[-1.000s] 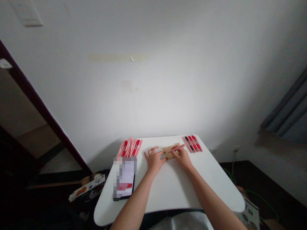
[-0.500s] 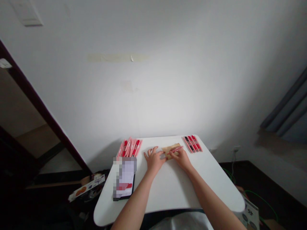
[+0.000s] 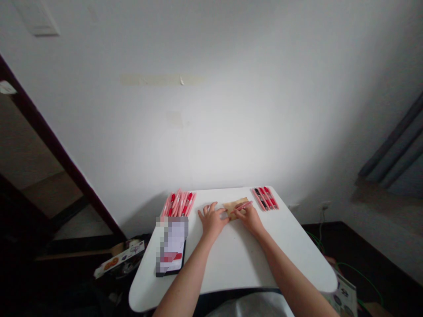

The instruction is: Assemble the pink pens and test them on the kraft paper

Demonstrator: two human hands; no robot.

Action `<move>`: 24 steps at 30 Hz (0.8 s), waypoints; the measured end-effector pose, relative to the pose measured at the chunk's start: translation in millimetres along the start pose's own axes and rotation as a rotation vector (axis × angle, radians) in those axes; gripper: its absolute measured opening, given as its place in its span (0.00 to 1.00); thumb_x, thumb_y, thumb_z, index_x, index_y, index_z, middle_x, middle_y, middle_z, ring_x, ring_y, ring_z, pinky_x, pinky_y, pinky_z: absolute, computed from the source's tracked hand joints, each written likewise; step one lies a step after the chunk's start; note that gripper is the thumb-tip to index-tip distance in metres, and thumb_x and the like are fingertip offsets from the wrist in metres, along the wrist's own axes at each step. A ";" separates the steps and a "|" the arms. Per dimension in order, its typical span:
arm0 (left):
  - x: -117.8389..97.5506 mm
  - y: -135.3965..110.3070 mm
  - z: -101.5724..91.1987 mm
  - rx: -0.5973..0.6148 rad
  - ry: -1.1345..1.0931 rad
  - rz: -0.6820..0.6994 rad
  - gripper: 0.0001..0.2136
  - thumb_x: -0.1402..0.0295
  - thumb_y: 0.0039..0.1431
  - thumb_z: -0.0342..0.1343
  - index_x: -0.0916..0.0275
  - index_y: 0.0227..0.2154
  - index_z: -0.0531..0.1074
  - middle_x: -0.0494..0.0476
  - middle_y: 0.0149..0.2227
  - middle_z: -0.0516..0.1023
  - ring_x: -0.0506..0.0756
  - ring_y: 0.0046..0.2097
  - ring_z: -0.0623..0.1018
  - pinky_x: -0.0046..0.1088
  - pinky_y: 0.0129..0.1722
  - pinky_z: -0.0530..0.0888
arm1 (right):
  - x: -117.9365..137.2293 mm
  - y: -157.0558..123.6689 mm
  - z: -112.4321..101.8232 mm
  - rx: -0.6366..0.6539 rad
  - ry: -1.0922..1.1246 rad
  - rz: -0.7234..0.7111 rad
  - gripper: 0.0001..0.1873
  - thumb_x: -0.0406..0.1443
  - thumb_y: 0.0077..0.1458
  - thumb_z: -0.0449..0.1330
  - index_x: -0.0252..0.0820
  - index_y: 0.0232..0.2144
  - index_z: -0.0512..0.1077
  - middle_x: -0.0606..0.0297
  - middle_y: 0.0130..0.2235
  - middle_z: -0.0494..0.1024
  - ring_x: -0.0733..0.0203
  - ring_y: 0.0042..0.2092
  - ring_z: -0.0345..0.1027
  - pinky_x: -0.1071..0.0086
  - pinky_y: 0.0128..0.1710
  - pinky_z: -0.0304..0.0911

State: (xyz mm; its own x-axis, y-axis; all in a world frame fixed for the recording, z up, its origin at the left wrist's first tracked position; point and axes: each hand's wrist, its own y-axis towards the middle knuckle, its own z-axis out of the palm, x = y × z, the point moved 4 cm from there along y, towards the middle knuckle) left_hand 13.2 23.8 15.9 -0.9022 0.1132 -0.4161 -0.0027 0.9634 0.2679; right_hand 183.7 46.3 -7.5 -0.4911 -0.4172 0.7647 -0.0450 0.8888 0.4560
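A small tan sheet of paper (image 3: 231,205) lies on the white table, partly hidden under both hands. My left hand (image 3: 212,221) rests with fingers spread, its thumb and fingertips on the paper's left edge. In my right hand (image 3: 250,219) is a pink pen (image 3: 243,205), gripped in a writing hold and slanted, its lower end down at the paper. Whether the tip touches the paper is too small to tell.
A pile of pink and red pens (image 3: 179,203) lies at the table's back left, and a row of several pens (image 3: 265,198) at the back right. A partly pixelated phone or tablet (image 3: 175,246) lies left of my left forearm. The white table (image 3: 238,268) stands against a wall.
The pen in my right hand has shifted very slightly over the paper. My left hand and the other things look the same.
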 end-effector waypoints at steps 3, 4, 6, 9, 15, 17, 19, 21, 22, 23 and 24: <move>0.7 0.4 0.7 -0.009 0.003 0.002 0.15 0.54 0.47 0.61 0.41 0.41 0.76 0.48 0.59 0.67 0.65 0.59 0.61 0.61 0.61 0.48 | -1.4 0.3 -0.7 -0.020 -0.007 0.014 0.09 0.39 0.52 0.59 0.42 0.26 0.74 0.58 0.38 0.79 0.54 0.42 0.71 0.62 0.44 0.64; 1.0 0.5 1.1 -0.010 0.002 0.001 0.15 0.55 0.47 0.61 0.41 0.41 0.76 0.48 0.59 0.67 0.65 0.59 0.61 0.61 0.61 0.48 | -1.7 0.4 -1.0 -0.024 -0.006 0.019 0.09 0.39 0.52 0.59 0.42 0.26 0.75 0.58 0.38 0.79 0.54 0.42 0.71 0.62 0.44 0.64; 1.5 0.7 1.7 -0.012 -0.001 0.001 0.15 0.55 0.47 0.61 0.41 0.41 0.76 0.47 0.59 0.67 0.65 0.59 0.61 0.62 0.60 0.48 | -1.7 0.5 -1.5 -0.026 -0.002 0.026 0.08 0.39 0.52 0.59 0.42 0.27 0.75 0.58 0.38 0.79 0.54 0.42 0.71 0.62 0.44 0.64; 1.8 0.8 2.2 -0.010 -0.003 0.001 0.15 0.54 0.47 0.61 0.41 0.41 0.76 0.47 0.59 0.67 0.65 0.59 0.61 0.62 0.60 0.48 | -0.7 0.6 -2.0 -0.019 0.002 0.028 0.09 0.39 0.52 0.58 0.42 0.26 0.75 0.58 0.38 0.79 0.54 0.42 0.71 0.62 0.45 0.63; 1.4 1.1 2.0 0.014 0.012 -0.022 0.16 0.54 0.47 0.61 0.40 0.42 0.76 0.46 0.60 0.66 0.65 0.60 0.60 0.60 0.61 0.46 | 0.4 0.2 -3.9 -0.042 0.010 0.032 0.10 0.40 0.53 0.58 0.42 0.26 0.75 0.57 0.38 0.79 0.54 0.42 0.71 0.62 0.45 0.63; 0.7 1.0 1.5 0.024 0.013 -0.024 0.17 0.54 0.47 0.61 0.40 0.42 0.75 0.47 0.60 0.66 0.65 0.60 0.60 0.60 0.62 0.46 | 1.2 0.0 -3.9 -0.033 0.022 0.023 0.11 0.41 0.53 0.58 0.42 0.27 0.75 0.58 0.38 0.79 0.54 0.42 0.71 0.62 0.45 0.64; -0.3 0.7 0.2 0.023 0.014 -0.022 0.17 0.54 0.47 0.61 0.40 0.42 0.75 0.47 0.60 0.66 0.65 0.60 0.60 0.60 0.61 0.46 | 2.4 -0.2 -3.4 -0.013 0.041 0.012 0.11 0.42 0.54 0.57 0.43 0.28 0.76 0.58 0.38 0.79 0.54 0.42 0.71 0.62 0.45 0.64; -1.5 0.2 -1.3 0.023 0.019 -0.023 0.16 0.54 0.47 0.60 0.40 0.42 0.76 0.47 0.60 0.66 0.65 0.60 0.60 0.60 0.61 0.47 | 3.7 -0.3 -2.8 0.005 0.046 0.003 0.11 0.42 0.54 0.57 0.43 0.28 0.76 0.58 0.38 0.79 0.54 0.42 0.72 0.62 0.44 0.65; -2.0 -0.1 -1.9 0.027 0.022 -0.027 0.16 0.54 0.48 0.60 0.40 0.42 0.76 0.46 0.60 0.66 0.65 0.60 0.60 0.60 0.62 0.47 | 4.1 -0.3 -2.5 0.011 0.042 0.000 0.11 0.42 0.54 0.58 0.43 0.28 0.76 0.58 0.38 0.79 0.54 0.42 0.72 0.62 0.44 0.65; -2.4 -0.4 -2.5 0.032 0.024 -0.032 0.16 0.53 0.48 0.60 0.41 0.42 0.76 0.47 0.60 0.65 0.65 0.60 0.60 0.59 0.62 0.47 | 4.2 -0.2 -2.2 0.016 0.036 -0.003 0.11 0.42 0.53 0.58 0.43 0.28 0.76 0.58 0.38 0.80 0.54 0.41 0.72 0.62 0.44 0.65; -2.7 -0.7 -3.0 0.038 0.026 -0.036 0.16 0.53 0.48 0.60 0.41 0.43 0.76 0.47 0.60 0.65 0.65 0.60 0.59 0.59 0.62 0.47 | 3.9 -0.1 -2.0 0.018 0.029 -0.003 0.11 0.42 0.53 0.58 0.43 0.28 0.76 0.58 0.38 0.80 0.54 0.41 0.72 0.62 0.44 0.65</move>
State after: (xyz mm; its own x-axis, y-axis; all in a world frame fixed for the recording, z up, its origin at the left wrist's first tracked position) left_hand 14.4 22.1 19.5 -0.9128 0.0725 -0.4020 -0.0193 0.9754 0.2196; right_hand 183.6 44.2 -3.6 -0.4651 -0.4249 0.7766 -0.0618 0.8907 0.4504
